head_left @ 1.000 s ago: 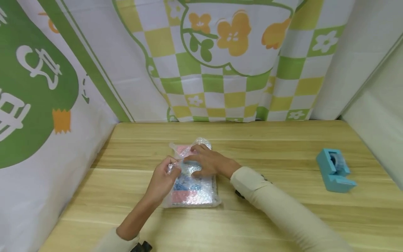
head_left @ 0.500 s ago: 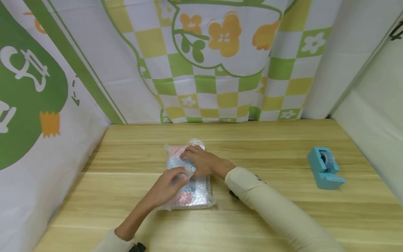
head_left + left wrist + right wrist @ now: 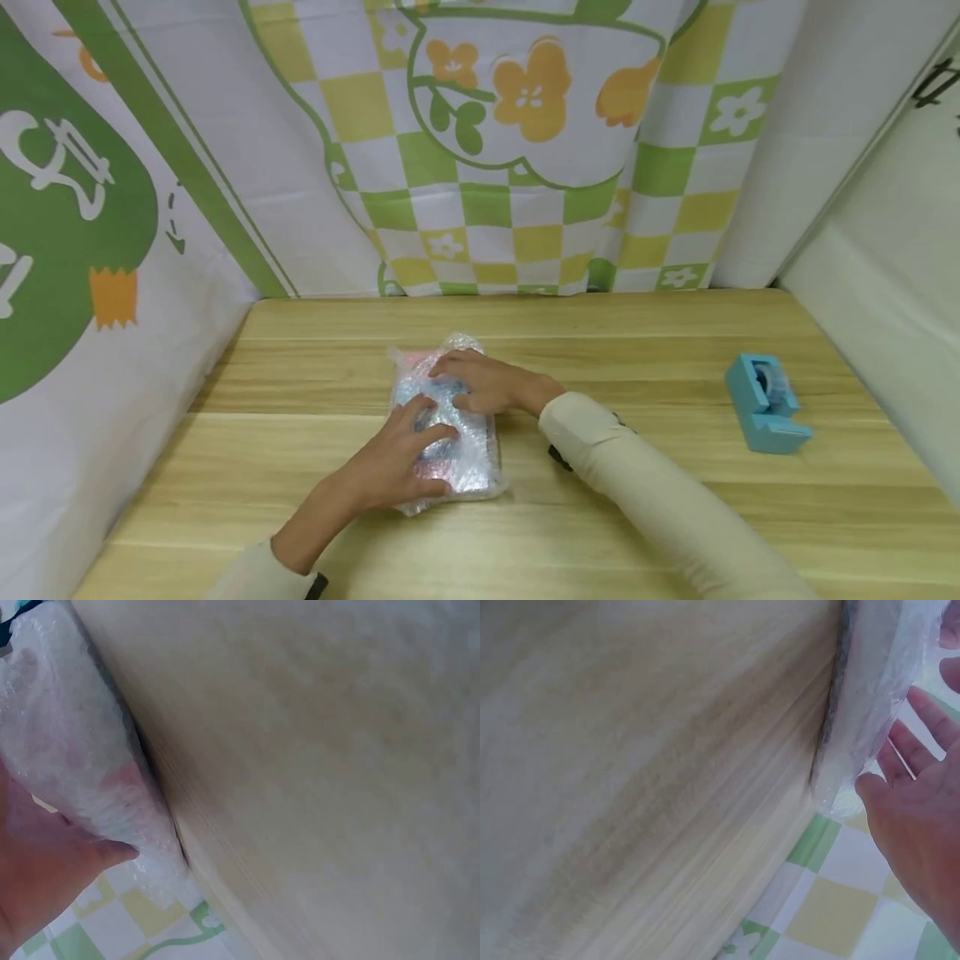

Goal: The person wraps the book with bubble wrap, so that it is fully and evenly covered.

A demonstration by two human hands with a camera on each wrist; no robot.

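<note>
A flat, pink-and-blue rectangular item wrapped in bubble wrap lies on the wooden table. My left hand rests on its left side, fingers spread over the film and thumb near the lower edge. Higher up, my right hand touches the top surface with its fingers extended. Wrinkled bubble wrap and the left thumb on it appear in the left wrist view. In the right wrist view, the spread fingers of the right hand lie along the wrapped face. What the wrapped item is cannot be told.
A blue tape dispenser with a roll of clear tape stands on the right of the wooden table. A checked, flowered cloth hangs along the back edge, and pale sheets flank both sides.
My left hand has let go of the bubble-wrap flap it was pinching, and its fingers now spread flat over the package. The right hand stays on top, its fingers a little more spread.
</note>
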